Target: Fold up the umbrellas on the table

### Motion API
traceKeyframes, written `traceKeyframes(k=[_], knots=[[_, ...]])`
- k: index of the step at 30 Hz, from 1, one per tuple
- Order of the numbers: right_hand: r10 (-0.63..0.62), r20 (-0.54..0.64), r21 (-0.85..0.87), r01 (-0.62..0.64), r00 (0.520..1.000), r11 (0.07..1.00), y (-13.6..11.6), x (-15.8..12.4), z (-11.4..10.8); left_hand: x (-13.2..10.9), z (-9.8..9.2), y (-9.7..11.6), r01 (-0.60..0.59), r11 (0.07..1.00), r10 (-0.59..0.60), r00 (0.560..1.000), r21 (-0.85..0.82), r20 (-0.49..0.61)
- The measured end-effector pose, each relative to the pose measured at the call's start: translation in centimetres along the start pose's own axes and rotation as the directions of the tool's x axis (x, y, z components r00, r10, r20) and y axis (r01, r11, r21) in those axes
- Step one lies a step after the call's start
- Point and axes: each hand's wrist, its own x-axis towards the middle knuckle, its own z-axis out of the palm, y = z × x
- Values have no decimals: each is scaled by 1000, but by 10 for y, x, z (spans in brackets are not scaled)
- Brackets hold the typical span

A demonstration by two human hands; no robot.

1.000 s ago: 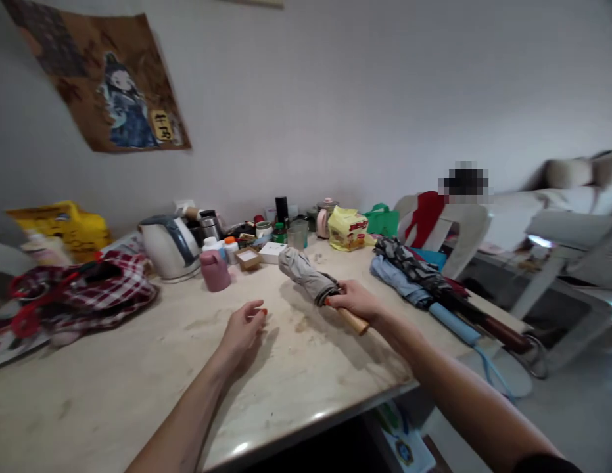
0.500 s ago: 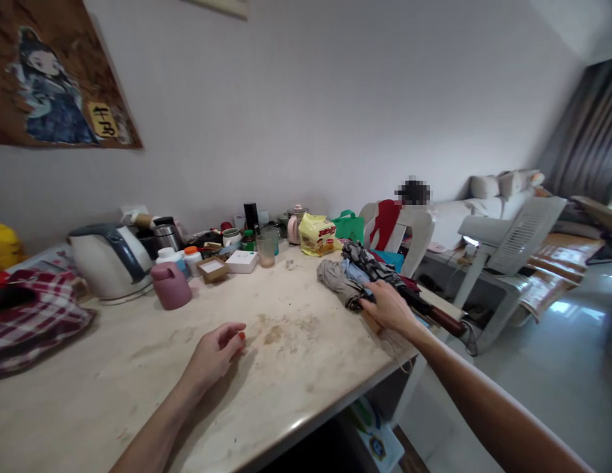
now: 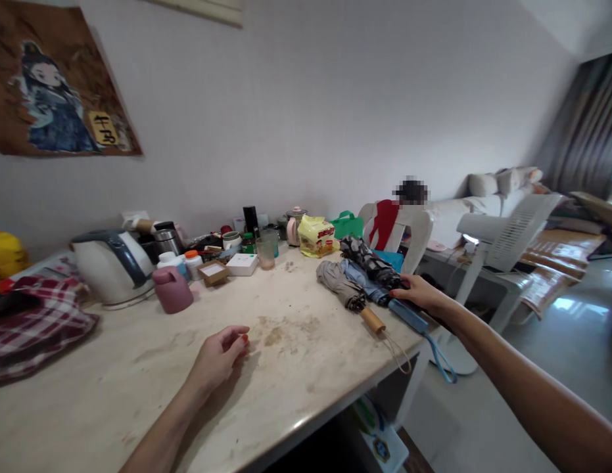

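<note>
Three folded umbrellas lie side by side at the table's right end. The grey one (image 3: 339,281) has a wooden handle and a cord loop. Beside it is a light blue umbrella (image 3: 365,281) with a blue handle and strap. Farthest back lies a black-and-grey patterned umbrella (image 3: 369,257). My right hand (image 3: 418,294) is closed over its handle end, which is hidden beneath the fingers and palm. On the left, my left hand (image 3: 221,353) rests at the tabletop, holding nothing, its fingers loosely bent and the thumb a little apart.
On the stained table (image 3: 286,381) stand a kettle (image 3: 111,266), a pink jug (image 3: 171,289), small boxes, bottles, a clear cup (image 3: 266,253) and a yellow snack bag (image 3: 316,238). Beyond the right edge are a white chair (image 3: 419,230), a fan (image 3: 520,233) and a person's head.
My right hand has moved right, from the grey and blue umbrellas to the patterned one. The wooden and blue handles have come into view. My left hand has hardly moved.
</note>
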Motion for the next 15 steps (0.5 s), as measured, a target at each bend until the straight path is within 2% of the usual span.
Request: traceKeyframes(k=[2,4,7,9,11,13,15], knots=[[17,71,283,-36,997,959,-16,-14,3,-1,1,2,11,1000,-11,1000,-23,6],[1,145,563,-84,989,823,-36,-30,11,-2,3,2,9,999,-8,1000,-44,19],[-93,300,777,-187,949,601,-64,-55,37,-4,5,2,-7,995,14,997,-99,71],[-195,411,834,-281,891,474,-77,-70,63,-5,5,2,-7,986,28,992,-168,124],[-324,503,848,-387,801,362,-84,-84,92,-8,4,3,-5,967,49,985,-255,168],[-439,559,829,-482,703,284,-89,-96,120,-10,2,5,-11,938,81,979,-346,188],[-516,584,798,-557,626,228,-94,-105,144,-12,1,6,-25,890,126,973,-454,193]])
